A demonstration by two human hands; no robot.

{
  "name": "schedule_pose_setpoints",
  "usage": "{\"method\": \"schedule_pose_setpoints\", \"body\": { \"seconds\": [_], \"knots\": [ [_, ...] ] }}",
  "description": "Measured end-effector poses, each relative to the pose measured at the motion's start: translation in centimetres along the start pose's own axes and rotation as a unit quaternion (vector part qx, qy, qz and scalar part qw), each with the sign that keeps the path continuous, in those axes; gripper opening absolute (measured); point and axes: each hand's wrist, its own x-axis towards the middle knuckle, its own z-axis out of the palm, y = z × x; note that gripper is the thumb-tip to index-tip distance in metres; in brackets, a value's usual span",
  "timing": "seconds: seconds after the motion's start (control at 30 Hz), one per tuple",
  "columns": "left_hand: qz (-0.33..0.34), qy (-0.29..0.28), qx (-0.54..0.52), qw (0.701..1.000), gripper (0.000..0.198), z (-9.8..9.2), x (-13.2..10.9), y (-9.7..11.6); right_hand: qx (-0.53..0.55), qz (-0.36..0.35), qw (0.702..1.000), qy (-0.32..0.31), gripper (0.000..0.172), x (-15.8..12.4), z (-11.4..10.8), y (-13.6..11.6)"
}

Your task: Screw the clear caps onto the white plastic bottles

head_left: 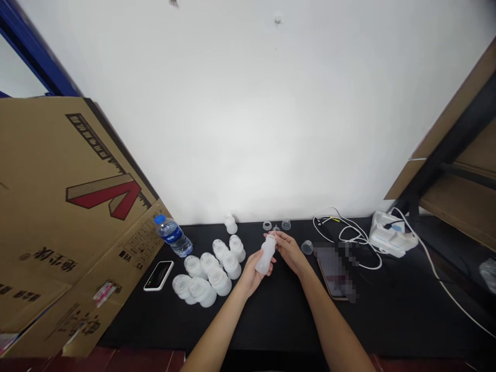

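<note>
My left hand (253, 271) is wrapped round a white baby bottle (266, 256), tilted with its top away from me. At the bottle's mouth, the fingers of my right hand (287, 249) are pinched together; what they grip there is too small to make out. Just beyond the fingertips a small clear piece (276, 228) shows in part. Behind the hands lie a clear ring (267, 225) and a clear dome cap (285, 225). Another clear cap (307, 247) lies right of my right hand.
Several white baby bottles (219, 280) stand grouped on the black table (271, 320) at left, with one more bottle (231, 224) by the wall. A water bottle (173, 236), white device (158, 275) and cardboard box (77, 217) are further left. Rightward: a phone (334, 271), cables and power strip (391, 235).
</note>
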Motion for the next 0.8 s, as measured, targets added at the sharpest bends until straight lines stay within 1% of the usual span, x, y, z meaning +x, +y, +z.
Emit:
{"method": "schedule_pose_setpoints", "body": {
  "seconds": [0.07,0.13,0.23,0.3,0.37,0.43,0.5,0.53,0.57,0.63,0.67,0.73,0.77,0.8],
  "knots": [
    [-0.053,-0.009,-0.070,0.996,0.047,0.1,-0.2,0.2,0.011,0.003,1.000,-0.006,0.044,-0.2,0.2,-0.3],
    [-0.091,-0.016,-0.118,0.989,0.043,0.0,-0.3,0.5,0.012,0.005,1.000,-0.008,0.043,-0.4,0.4,-0.6],
    [-0.111,-0.037,-0.171,0.978,0.041,0.0,-0.3,0.7,0.014,0.003,1.000,-0.026,0.040,-0.6,0.5,-0.9],
    [-0.113,-0.052,-0.175,0.977,0.042,0.0,-0.3,0.7,0.014,0.005,0.999,-0.037,0.040,-0.7,0.4,-0.8],
    [-0.082,-0.052,-0.122,0.988,0.047,0.2,-0.2,0.4,-0.005,0.007,1.000,-0.015,0.039,-0.5,0.2,-0.5],
    [-0.015,-0.036,-0.025,0.999,0.058,0.3,0.0,0.0,-0.044,0.003,0.998,0.045,0.039,-0.2,0.0,0.0],
    [0.042,-0.014,0.064,0.997,0.071,0.4,0.3,-0.4,-0.073,-0.005,0.992,0.105,0.043,0.2,-0.2,0.4],
    [0.056,-0.004,0.091,0.994,0.076,0.4,0.5,-0.6,-0.070,-0.006,0.991,0.115,0.044,0.4,-0.3,0.4],
    [0.064,0.005,0.104,0.993,0.077,0.3,0.7,-0.6,-0.050,0.002,0.993,0.110,0.048,0.5,-0.3,0.4],
    [0.076,0.025,0.109,0.991,0.076,0.1,0.9,-0.6,-0.008,0.023,0.998,0.058,0.054,0.7,-0.6,0.0],
    [0.082,0.030,0.106,0.991,0.075,0.0,1.0,-0.5,0.007,0.025,0.998,0.061,0.053,0.7,-0.7,-0.3],
    [0.096,0.031,0.098,0.990,0.072,-0.2,1.0,-0.3,0.025,0.033,0.995,0.093,0.047,0.6,-1.0,-0.7],
    [0.098,0.025,0.095,0.990,0.070,-0.3,1.0,-0.2,0.028,0.034,0.993,0.107,0.045,0.5,-1.1,-0.9],
    [0.097,0.016,0.094,0.991,0.069,-0.3,0.9,-0.1,0.026,0.033,0.993,0.109,0.044,0.4,-1.1,-1.0]
  ]
}}
